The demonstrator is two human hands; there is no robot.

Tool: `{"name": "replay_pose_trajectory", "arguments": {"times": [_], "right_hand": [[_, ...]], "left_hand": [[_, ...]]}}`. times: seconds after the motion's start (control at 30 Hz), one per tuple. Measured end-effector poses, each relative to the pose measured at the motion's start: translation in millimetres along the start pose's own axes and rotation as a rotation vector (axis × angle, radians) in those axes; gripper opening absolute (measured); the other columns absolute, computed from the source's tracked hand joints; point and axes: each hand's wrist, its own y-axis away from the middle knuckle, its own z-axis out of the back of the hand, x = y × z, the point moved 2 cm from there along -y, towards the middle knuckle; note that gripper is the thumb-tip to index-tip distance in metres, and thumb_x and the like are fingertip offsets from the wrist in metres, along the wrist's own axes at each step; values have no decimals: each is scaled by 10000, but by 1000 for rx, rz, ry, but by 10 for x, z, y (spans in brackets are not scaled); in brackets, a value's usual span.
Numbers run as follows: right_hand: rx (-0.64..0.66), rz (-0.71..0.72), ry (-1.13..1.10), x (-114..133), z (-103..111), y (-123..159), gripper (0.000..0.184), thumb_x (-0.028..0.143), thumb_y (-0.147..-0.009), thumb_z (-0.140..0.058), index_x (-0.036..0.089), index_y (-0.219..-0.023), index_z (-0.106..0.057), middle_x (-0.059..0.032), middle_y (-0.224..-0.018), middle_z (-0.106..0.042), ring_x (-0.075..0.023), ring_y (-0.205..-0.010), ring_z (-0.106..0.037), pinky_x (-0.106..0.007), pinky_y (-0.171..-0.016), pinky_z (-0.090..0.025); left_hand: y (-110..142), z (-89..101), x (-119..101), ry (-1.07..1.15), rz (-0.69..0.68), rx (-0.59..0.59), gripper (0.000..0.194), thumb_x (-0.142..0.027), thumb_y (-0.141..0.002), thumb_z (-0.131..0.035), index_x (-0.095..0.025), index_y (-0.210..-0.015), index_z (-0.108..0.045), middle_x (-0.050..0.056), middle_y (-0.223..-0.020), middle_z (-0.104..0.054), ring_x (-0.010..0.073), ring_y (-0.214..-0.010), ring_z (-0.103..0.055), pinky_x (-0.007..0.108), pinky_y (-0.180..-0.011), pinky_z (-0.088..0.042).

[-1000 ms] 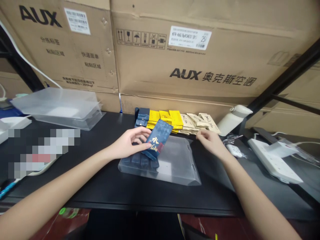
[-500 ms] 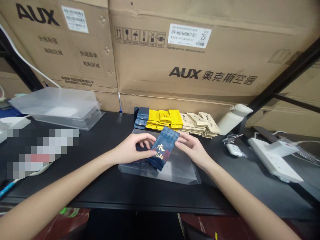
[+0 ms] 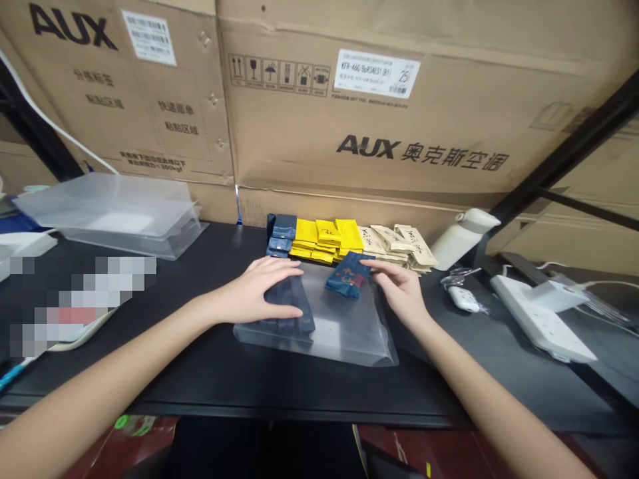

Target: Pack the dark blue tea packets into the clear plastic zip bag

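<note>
A clear plastic box lies flat on the black table in front of me. Dark blue tea packets lie in its left part. My left hand rests on them with fingers spread and flat. My right hand pinches one dark blue packet with gold and red print over the box's far right part. Behind the box stand rows of dark blue packets, yellow packets and cream packets.
Large AUX cardboard cartons wall off the back. Stacked clear plastic boxes sit at the far left. A white bottle, a small white device and a white power strip lie to the right, by a black metal frame.
The dark blue packet passed from my left hand to my right hand and moved right and back. My left hand came down flat on the packets in the box.
</note>
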Motion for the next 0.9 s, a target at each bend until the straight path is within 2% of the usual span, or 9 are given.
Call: {"name": "replay_pose_trajectory", "arguments": {"times": [0.1,0.17,0.27,0.33,0.43,0.57,0.67,0.8,0.9], "right_hand": [[-12,123,166,-32,55,-13,251,282,-777,-662,216,-1008,-737,-61,-1007,-748,-255,-950,-686,-431,-918,-520],[-72,153,232,-15,85,-15,200,330,-752,-715,209,-909,-734,-52,-849,-736,-244,-821,-679,-418,-841,-536],[-157,46,114,17,132,-30,236,423,-709,-766,208,-708,-669,-3,-593,-622,-175,-563,-584,-352,-649,-533],[-53,-117,-104,11,148,-51,364,526,-668,-774,208,-617,-605,33,-499,-534,-114,-425,-460,-304,-517,-489],[248,-353,-370,-17,166,-74,486,631,-541,-795,204,-568,-566,72,-429,-445,-61,-344,-317,-247,-395,-391],[299,-526,-439,-94,250,-110,414,466,-506,-844,193,-555,-537,33,-534,-564,-103,-459,-497,-241,-473,-427],[304,-545,-394,-151,280,-134,331,349,-555,-809,191,-579,-519,34,-592,-589,-112,-523,-538,-243,-530,-446],[377,-398,-219,-184,228,-128,315,355,-652,-764,199,-634,-490,43,-616,-586,-122,-564,-565,-249,-559,-475],[400,-206,-51,-180,132,-92,363,394,-712,-745,201,-983,-597,-59,-1004,-694,-225,-902,-672,-378,-809,-546]], "left_hand": [[-5,104,173,-54,86,23,816,-694,-739,-634,-238,-1396,-474,122,-1531,-388,346,-1430,-286,542,-1166,-191],[3,187,273,-77,122,12,837,-708,-735,-621,-213,-1395,-476,133,-1524,-396,345,-1424,-301,529,-1164,-214],[23,276,380,-74,142,-6,825,-721,-725,-614,-227,-1374,-492,127,-1514,-415,336,-1415,-321,521,-1156,-250],[33,299,420,-64,141,-12,829,-727,-713,-618,-225,-1362,-499,132,-1509,-419,333,-1409,-331,519,-1153,-265],[39,302,441,-53,128,-19,840,-726,-714,-621,-192,-1351,-507,153,-1501,-421,324,-1405,-337,504,-1159,-266],[40,295,438,-44,118,-14,827,-724,-720,-620,-191,-1343,-509,155,-1503,-415,313,-1410,-330,504,-1163,-261],[42,294,434,-44,124,-7,820,-725,-720,-620,-198,-1339,-510,150,-1507,-410,315,-1415,-319,511,-1163,-259],[47,290,423,-43,118,-9,778,-715,-729,-619,-231,-1330,-514,133,-1517,-400,322,-1420,-308,528,-1157,-262],[48,282,417,-45,114,-9,759,-709,-737,-616,-241,-1326,-516,132,-1523,-391,329,-1425,-297,542,-1152,-261]]}}
